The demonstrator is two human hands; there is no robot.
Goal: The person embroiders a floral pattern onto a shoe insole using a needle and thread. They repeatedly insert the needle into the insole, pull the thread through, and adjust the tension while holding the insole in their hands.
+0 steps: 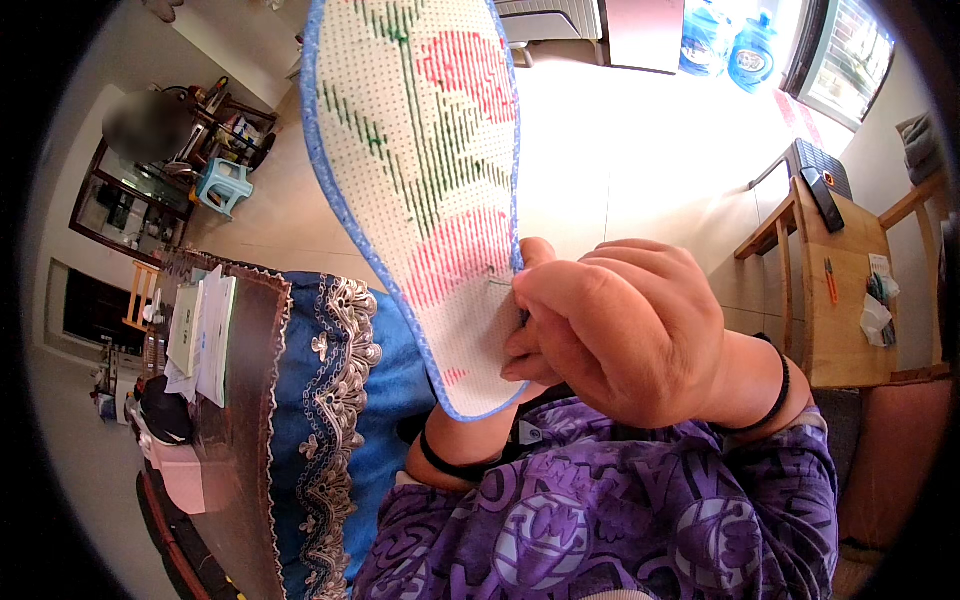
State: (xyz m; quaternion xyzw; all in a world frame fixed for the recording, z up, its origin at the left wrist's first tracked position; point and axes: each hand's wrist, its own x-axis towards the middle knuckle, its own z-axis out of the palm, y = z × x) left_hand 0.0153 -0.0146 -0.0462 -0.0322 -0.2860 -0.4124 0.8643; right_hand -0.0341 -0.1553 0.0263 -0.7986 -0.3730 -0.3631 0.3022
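An embroidered shoe insole [420, 225] stands tilted up before me. It is pale dotted cloth with a blue edging, stitched with pink flowers and green stems and leaves. My left hand [531, 392] is almost wholly hidden behind its lower end and seems to support it; the left forearm runs in below. At the insole's right edge my right hand [630, 330] is closed, thumb and index finger pinched together. A short thin dark line that looks like a needle [500, 283] reaches from that pinch across the cloth, below the lower pink flower.
To my left a dark table [244, 420] with a blue, lace-trimmed cloth [390, 337] carries papers [202, 330]. At right, a wooden chair [847, 285] holds a phone [823, 199] and orange-handled scissors or snips [831, 281]. Blue water bottles [750, 56] and a light-blue stool [225, 186] stand farther off.
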